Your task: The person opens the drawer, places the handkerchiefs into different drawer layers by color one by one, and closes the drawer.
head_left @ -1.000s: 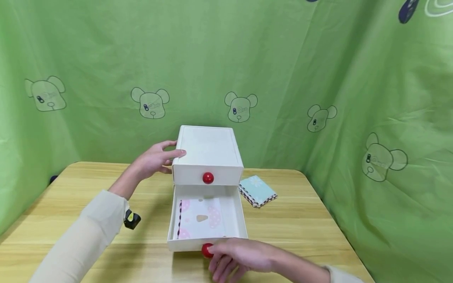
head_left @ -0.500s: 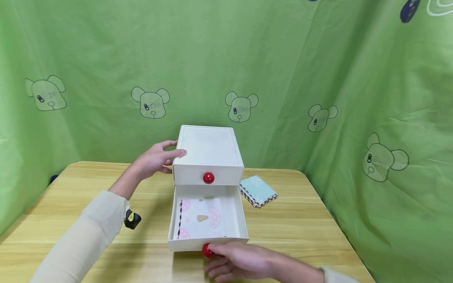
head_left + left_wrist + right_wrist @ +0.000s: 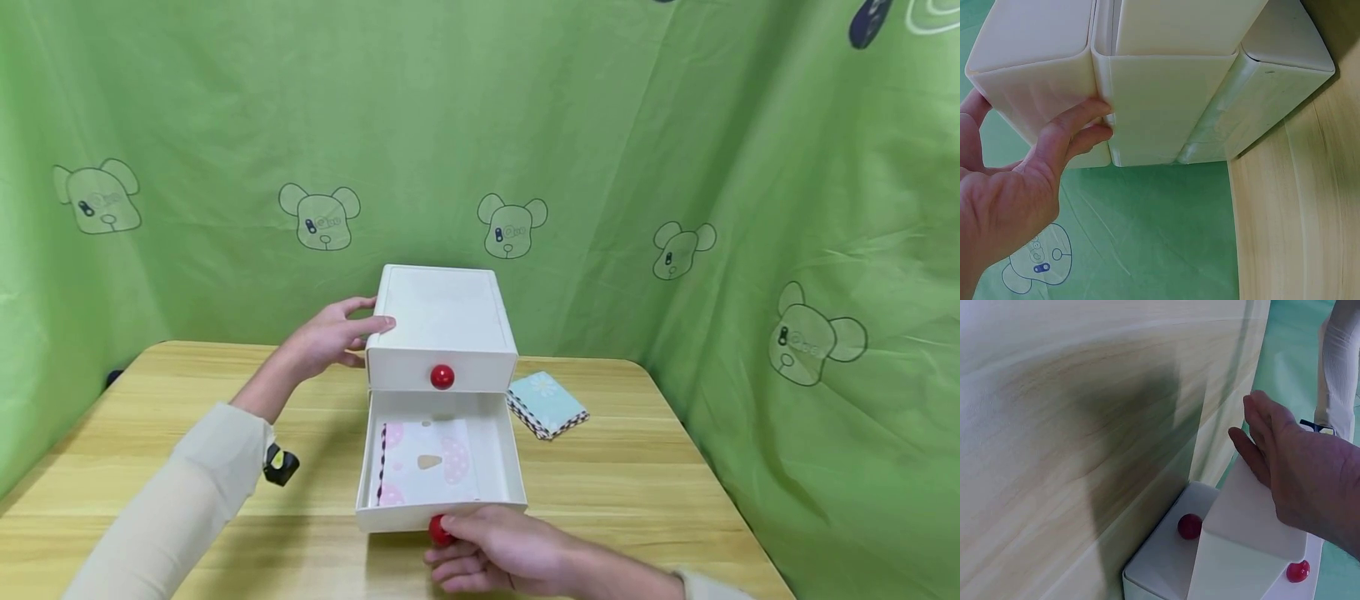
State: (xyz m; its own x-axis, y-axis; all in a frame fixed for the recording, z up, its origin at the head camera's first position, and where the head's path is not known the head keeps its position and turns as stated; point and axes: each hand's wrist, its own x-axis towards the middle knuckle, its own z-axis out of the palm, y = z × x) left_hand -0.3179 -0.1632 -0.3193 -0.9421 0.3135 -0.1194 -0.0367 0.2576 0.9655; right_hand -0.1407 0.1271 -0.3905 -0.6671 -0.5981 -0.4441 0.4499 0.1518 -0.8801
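Note:
A white drawer unit (image 3: 446, 312) stands on the table; its top drawer with a red ball knob (image 3: 442, 377) is closed. Beneath it, a middle drawer (image 3: 495, 450) is pulled well out toward me. Inside lies a folded white cloth (image 3: 405, 475) with pink mushroom print and a dark stitched edge. My left hand (image 3: 322, 342) rests on the unit's upper left, thumb on the top, other fingers against its side (image 3: 1154, 106). At the drawer front, my right hand (image 3: 517, 550) pinches the red knob (image 3: 440, 531) with the thumb; the index finger's contact is partly hidden.
A folded light-blue cloth (image 3: 547, 404) with a checked edge lies just right of the unit. In the right wrist view a lower drawer's red knob (image 3: 1190, 526) shows under the pulled-out drawer. A green curtain (image 3: 420, 125) hangs behind the wooden table (image 3: 622, 475).
My right hand's lower fingers have swung up and to the left from hanging downward, the thumb staying at the knob. The drawer, cloths and left hand keep their places.

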